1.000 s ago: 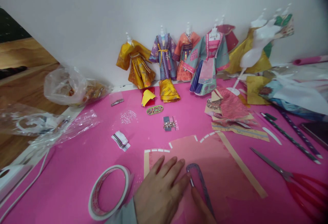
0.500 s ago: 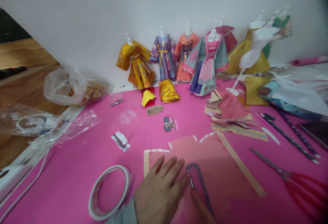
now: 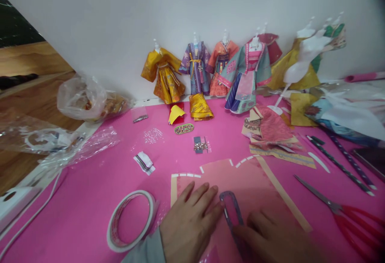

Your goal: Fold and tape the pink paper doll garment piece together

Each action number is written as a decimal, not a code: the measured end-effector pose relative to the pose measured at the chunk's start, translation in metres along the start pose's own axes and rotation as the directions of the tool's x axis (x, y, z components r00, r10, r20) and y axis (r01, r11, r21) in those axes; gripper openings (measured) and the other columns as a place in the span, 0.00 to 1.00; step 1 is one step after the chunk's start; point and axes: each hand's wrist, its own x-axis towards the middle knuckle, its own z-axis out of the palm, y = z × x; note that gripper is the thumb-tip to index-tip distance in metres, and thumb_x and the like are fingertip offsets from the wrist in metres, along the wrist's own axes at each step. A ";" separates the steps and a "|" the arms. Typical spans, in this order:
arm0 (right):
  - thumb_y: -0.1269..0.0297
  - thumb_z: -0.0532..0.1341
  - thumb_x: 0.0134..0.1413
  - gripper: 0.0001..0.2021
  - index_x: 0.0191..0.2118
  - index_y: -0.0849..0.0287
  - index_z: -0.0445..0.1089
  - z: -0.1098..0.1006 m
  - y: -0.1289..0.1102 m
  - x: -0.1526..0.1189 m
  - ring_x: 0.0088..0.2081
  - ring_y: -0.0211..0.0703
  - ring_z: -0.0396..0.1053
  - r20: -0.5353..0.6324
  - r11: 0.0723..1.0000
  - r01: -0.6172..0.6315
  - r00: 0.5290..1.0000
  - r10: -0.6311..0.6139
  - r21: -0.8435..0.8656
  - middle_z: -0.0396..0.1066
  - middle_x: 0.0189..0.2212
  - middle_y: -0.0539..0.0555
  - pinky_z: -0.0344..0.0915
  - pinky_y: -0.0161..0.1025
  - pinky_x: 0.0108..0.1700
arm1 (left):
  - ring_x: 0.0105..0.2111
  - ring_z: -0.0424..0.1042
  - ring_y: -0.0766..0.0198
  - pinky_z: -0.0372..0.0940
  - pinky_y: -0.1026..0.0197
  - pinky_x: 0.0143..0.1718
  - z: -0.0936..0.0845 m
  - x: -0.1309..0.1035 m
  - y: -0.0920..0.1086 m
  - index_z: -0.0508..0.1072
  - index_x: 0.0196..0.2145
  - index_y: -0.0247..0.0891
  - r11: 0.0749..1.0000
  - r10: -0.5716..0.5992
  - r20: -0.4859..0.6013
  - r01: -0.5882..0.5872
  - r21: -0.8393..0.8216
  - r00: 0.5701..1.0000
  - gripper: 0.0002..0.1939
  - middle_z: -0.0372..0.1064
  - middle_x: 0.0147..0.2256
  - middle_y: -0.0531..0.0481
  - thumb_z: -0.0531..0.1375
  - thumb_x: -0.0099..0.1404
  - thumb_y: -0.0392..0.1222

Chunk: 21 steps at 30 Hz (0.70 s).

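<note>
My left hand [image 3: 191, 223] lies flat with fingers spread on a pink fabric piece [image 3: 222, 174] edged with white tape strips. Its thumb touches the upper left edge of a long purple-grey patterned strip [image 3: 231, 205], which has a rounded top. My right hand [image 3: 270, 235], somewhat blurred, is over the fabric at the lower right, its index finger on the strip's right side. The other fingers of that hand are curled, and whether it grips the strip is unclear. The lower end of the strip is dark and blurred.
A tape roll [image 3: 112, 231] lies beside my left sleeve. Red-handled scissors [image 3: 333, 207] and pencils [image 3: 351, 164] are at the right. Small dressed mannequins [image 3: 195, 68] stand along the wall. Fabric scraps [image 3: 270, 130], plastic bags [image 3: 81, 100] and small beads [image 3: 153, 136] lie around.
My right hand has come further into view, moving up and to the right, with its finger now on the strip's right side. My left hand has stayed nearly in place. The view has shifted slightly.
</note>
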 end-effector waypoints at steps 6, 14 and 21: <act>0.70 0.49 0.66 0.14 0.41 0.55 0.72 0.001 -0.011 0.029 0.23 0.41 0.57 0.255 0.472 0.487 0.844 -0.473 -0.735 0.66 0.20 0.50 0.43 0.43 0.26 | 0.57 0.64 0.54 0.60 0.43 0.57 -0.008 0.003 0.001 0.67 0.55 0.45 1.000 0.007 -0.003 -0.007 0.020 1.000 0.17 0.65 0.59 0.48 0.47 0.72 0.42; 0.64 0.40 0.70 0.20 0.41 0.53 0.70 0.000 -0.004 0.033 0.23 0.42 0.61 0.307 0.439 0.514 0.833 -0.459 -0.737 0.67 0.23 0.48 0.43 0.44 0.29 | 0.56 0.67 0.54 0.64 0.43 0.55 -0.012 0.006 0.003 0.68 0.53 0.46 0.999 -0.009 -0.021 0.010 0.033 1.000 0.15 0.67 0.57 0.49 0.49 0.72 0.43; 0.61 0.37 0.70 0.24 0.39 0.54 0.70 -0.003 0.001 0.034 0.23 0.41 0.59 0.341 0.439 0.556 0.810 -0.476 -0.706 0.66 0.22 0.48 0.43 0.44 0.30 | 0.54 0.68 0.55 0.64 0.44 0.54 -0.010 0.007 0.004 0.70 0.50 0.46 0.999 -0.033 -0.074 0.035 0.027 0.997 0.14 0.69 0.55 0.49 0.49 0.72 0.43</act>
